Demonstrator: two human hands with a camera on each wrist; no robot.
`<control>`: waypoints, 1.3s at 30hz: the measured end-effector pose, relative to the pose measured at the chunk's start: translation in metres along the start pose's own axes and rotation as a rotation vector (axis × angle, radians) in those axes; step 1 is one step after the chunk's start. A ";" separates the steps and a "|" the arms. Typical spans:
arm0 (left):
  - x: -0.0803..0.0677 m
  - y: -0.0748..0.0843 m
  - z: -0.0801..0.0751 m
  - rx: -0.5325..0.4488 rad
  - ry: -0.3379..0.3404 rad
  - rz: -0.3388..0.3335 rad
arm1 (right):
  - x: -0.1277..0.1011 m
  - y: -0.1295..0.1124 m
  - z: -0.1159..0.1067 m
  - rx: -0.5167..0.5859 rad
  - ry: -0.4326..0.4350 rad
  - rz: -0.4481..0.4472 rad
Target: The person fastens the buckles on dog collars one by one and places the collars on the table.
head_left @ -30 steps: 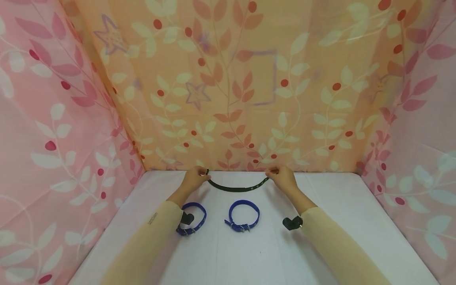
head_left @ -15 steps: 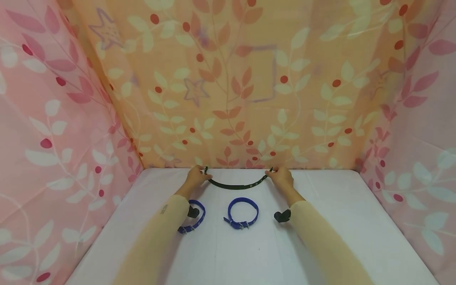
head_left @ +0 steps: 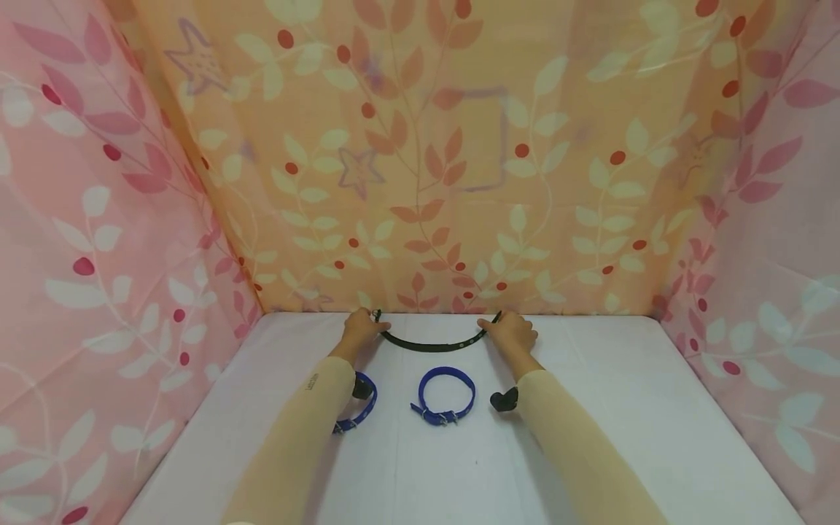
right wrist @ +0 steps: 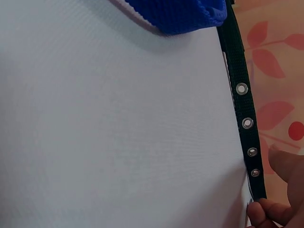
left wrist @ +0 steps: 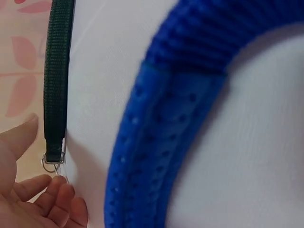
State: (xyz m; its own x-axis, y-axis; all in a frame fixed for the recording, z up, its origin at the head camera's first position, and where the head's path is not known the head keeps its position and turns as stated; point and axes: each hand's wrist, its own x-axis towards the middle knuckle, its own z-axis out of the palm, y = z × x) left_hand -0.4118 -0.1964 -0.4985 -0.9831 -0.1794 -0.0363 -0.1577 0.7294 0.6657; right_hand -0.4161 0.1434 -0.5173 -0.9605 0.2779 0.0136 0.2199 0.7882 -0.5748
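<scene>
A dark green collar (head_left: 429, 348), with a row of metal eyelets and a buckle end, bows between both hands at the table's far edge. My left hand (head_left: 359, 329) holds the buckle end. In the left wrist view its curled fingertips (left wrist: 59, 190) meet the metal buckle (left wrist: 53, 159), with the thumb apart from the strap. At the eyelet end, my right hand (head_left: 515, 334) has its fingers on the strap's tip, and its thumb stands off to the side in the right wrist view. Some fingers of both hands are hidden.
A blue collar (head_left: 448, 370), buckled into a ring, lies mid-table, nearer than the green one. Another blue collar (head_left: 370, 410) lies to its left, partly covered by the left sleeve. White cloth covers the table (head_left: 433, 481); patterned curtains (head_left: 420, 146) rise around it.
The right hand and forearm have shifted slightly left, with the thumb reaching further along the strap. The left forearm has moved a little right, covering more of one blue collar. The green collar barely moves.
</scene>
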 end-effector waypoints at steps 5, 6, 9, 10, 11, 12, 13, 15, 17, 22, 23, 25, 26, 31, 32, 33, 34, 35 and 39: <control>-0.002 0.001 0.003 0.019 0.014 0.021 | -0.002 -0.003 0.002 -0.042 0.021 0.016; -0.002 0.002 0.002 0.021 0.018 0.025 | -0.002 -0.003 0.002 -0.045 0.025 0.013; -0.004 0.004 0.002 0.018 0.019 0.031 | -0.001 -0.001 0.003 -0.021 0.023 -0.002; -0.004 0.005 0.002 0.009 0.015 0.025 | 0.000 0.000 0.004 -0.012 0.019 -0.010; -0.004 0.005 0.001 0.002 0.013 0.021 | 0.000 0.001 0.004 0.001 0.016 -0.017; -0.004 0.006 0.001 -0.009 0.011 0.016 | 0.000 0.002 0.005 0.014 0.013 -0.022; -0.004 0.006 0.001 -0.018 0.008 0.012 | 0.001 0.003 0.006 0.028 0.012 -0.029; -0.003 0.006 0.002 -0.053 0.003 0.002 | 0.001 0.004 0.007 0.040 0.014 -0.044; -0.001 0.006 0.004 -0.091 0.003 -0.009 | 0.001 0.005 0.007 0.067 0.025 -0.063; 0.005 0.004 0.009 -0.174 0.009 -0.038 | 0.000 0.008 0.007 0.174 0.039 -0.122; 0.007 0.003 0.010 -0.189 0.006 -0.045 | -0.001 0.009 0.007 0.195 0.038 -0.131; 0.010 0.001 0.013 -0.213 -0.004 -0.054 | -0.002 0.010 0.007 0.237 0.037 -0.142; 0.012 0.000 0.013 -0.226 -0.008 -0.060 | -0.003 0.010 0.007 0.263 0.036 -0.147; 0.014 -0.005 0.012 -0.295 -0.007 -0.031 | -0.006 0.012 0.005 0.376 0.041 -0.192; 0.013 -0.005 0.010 -0.313 -0.009 -0.020 | -0.007 0.012 0.003 0.403 0.039 -0.200; 0.012 -0.005 0.009 -0.333 -0.013 -0.014 | -0.007 0.012 0.002 0.429 0.036 -0.203; 0.010 -0.004 0.007 -0.355 -0.016 -0.010 | -0.008 0.012 0.001 0.459 0.031 -0.206; 0.008 -0.004 0.004 -0.366 -0.019 -0.002 | -0.009 0.012 0.000 0.491 0.022 -0.207; -0.004 0.000 -0.002 -0.410 -0.011 0.030 | -0.012 0.012 -0.004 0.582 0.005 -0.213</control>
State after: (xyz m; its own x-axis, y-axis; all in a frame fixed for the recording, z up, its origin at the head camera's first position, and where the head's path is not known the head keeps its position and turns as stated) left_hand -0.4082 -0.1967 -0.4972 -0.9880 -0.1531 -0.0186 -0.0807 0.4099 0.9085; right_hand -0.4010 0.1511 -0.5213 -0.9719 0.1513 0.1806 -0.1073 0.3980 -0.9111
